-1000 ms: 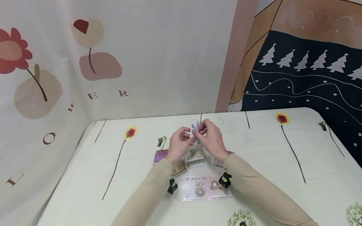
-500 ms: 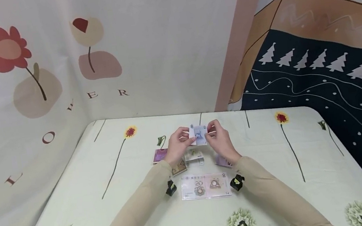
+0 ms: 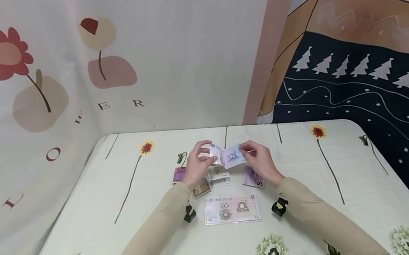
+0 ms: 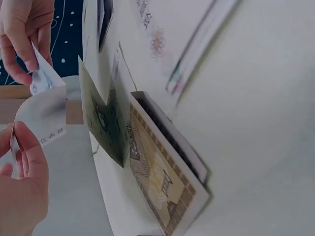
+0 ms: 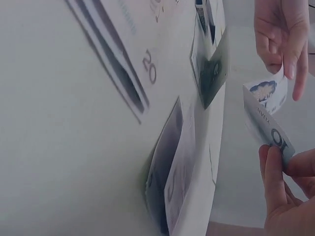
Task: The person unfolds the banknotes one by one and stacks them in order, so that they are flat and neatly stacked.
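Both hands pinch the blue note (image 3: 233, 156), raised off the table (image 3: 302, 218) and bent along its middle crease into a shallow V. The left hand (image 3: 196, 163) has its 9 o'clock edge between thumb and fingers, nearly closed on the paper; the right hand (image 3: 259, 159) grips the 3 o'clock edge the same way, fingertips together.

Around the blue note, as the head view shows it, other notes rest on the table. At 6 o'clock lies the 20 note (image 3: 232, 208), face up and level, two layers showing along its edge in the wrist views. At 7 is the green note (image 3: 218, 174), half-unfolded, one leaf standing up. Near 8, the brown note (image 3: 201, 188) is folded, with a gap between its layers. The purple note (image 3: 179, 175) sits between 8 and 9, partly behind the left hand. Between 4 and 5 is the 5 note (image 3: 252, 177), folded, its leaves slightly apart.
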`<state>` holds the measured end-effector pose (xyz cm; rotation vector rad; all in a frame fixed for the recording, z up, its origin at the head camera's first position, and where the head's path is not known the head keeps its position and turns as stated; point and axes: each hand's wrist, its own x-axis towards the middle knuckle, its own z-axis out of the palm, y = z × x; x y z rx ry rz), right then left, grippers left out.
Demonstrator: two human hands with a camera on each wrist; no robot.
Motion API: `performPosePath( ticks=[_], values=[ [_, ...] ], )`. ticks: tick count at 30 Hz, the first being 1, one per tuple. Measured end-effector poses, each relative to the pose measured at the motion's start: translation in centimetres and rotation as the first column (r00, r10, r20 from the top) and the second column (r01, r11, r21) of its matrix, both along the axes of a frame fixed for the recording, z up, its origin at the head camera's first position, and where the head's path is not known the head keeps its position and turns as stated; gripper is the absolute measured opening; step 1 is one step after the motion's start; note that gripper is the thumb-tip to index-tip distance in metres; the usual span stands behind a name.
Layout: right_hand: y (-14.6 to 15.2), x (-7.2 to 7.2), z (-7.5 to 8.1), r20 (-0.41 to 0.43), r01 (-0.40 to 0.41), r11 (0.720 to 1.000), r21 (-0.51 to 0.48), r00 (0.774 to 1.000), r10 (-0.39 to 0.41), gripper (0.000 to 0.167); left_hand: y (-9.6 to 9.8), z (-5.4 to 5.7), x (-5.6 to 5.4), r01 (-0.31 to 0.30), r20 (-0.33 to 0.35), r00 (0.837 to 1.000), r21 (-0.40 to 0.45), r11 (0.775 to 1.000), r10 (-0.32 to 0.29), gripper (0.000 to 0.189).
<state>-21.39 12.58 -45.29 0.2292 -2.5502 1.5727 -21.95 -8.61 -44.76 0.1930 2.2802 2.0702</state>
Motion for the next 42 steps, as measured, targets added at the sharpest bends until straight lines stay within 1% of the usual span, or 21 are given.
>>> performPosePath(
  ticks=[4, 6, 7, 12, 16, 21, 24, 27, 31, 35, 38, 42],
  values=[
    [0.7, -0.1, -0.2, 0.044, 0.01, 1.0, -0.023, 0.999, -0.009, 0.018, -0.2, 0.1, 0.3, -0.009, 0.001, 1.0, -0.033, 0.999, 0.009, 0.039],
    [1.0, -0.1, -0.2, 0.075, 0.023, 0.999, -0.038, 0.997, -0.02, 0.018, -0.4, 0.0, 0.3, -0.006, 0.011, 1.0, -0.045, 0.999, 0.006, 0.036],
    [1.1, -0.1, -0.2, 0.087, 0.028, 0.999, -0.041, 0.996, -0.025, 0.019, -0.5, -0.5, 0.1, -0.008, 0.009, 1.0, -0.053, 0.999, 0.009, 0.035],
    [1.8, -0.1, 0.0, 0.158, 0.051, 0.997, -0.063, 0.987, -0.04, 0.02, -1.0, -0.8, 0.1, 0.004, 0.003, 1.0, -0.058, 0.998, -0.004, 0.03],
    [2.3, -0.1, 0.2, 0.197, 0.045, 0.992, -0.122, 0.98, -0.021, 0.022, -1.3, -0.8, 0.3, 0.002, 0.001, 1.0, -0.073, 0.997, -0.001, 0.026],
    [2.7, 0.1, 0.4, 0.25, 0.039, 0.981, -0.189, 0.968, 0.009, 0.024, -1.7, -0.7, 0.7, -0.018, 0.019, 1.0, -0.121, 0.992, 0.02, 0.023],
    [2.8, 0.2, 0.4, 0.267, 0.03, 0.979, -0.203, 0.963, 0.025, 0.024, -1.8, -0.8, 0.8, -0.024, 0.026, 0.999, -0.134, 0.991, 0.028, 0.023],
    [2.9, 0.3, 0.4, 0.277, 0.014, 0.976, -0.218, 0.96, 0.048, 0.025, -2.0, -1.0, 0.9, -0.03, 0.04, 0.999, -0.125, 0.992, 0.035, 0.023],
    [3.1, 0.7, 0.1, 0.283, -0.02, 0.973, -0.228, 0.955, 0.087, 0.029, -2.1, -1.1, 1.1, -0.018, 0.061, 0.998, -0.114, 0.993, 0.026, 0.023],
    [3.2, 1.1, -0.1, 0.291, -0.054, 0.969, -0.24, 0.948, 0.125, 0.031, -2.3, -1.1, 1.5, -0.005, 0.062, 0.998, -0.13, 0.991, 0.013, 0.023],
    [3.3, 1.4, -0.1, 0.296, -0.068, 0.968, -0.24, 0.945, 0.14, 0.031, -2.6, -1.1, 1.7, 0.007, 0.061, 0.998, -0.154, 0.988, 0.003, 0.024],
    [3.3, 1.7, -0.1, 0.311, -0.078, 0.977, -0.198, 0.94, 0.138, 0.029, -3.0, -1.3, 2.0, 0.03, 0.068, 0.998, -0.184, 0.983, -0.018, 0.023]
  ],
)
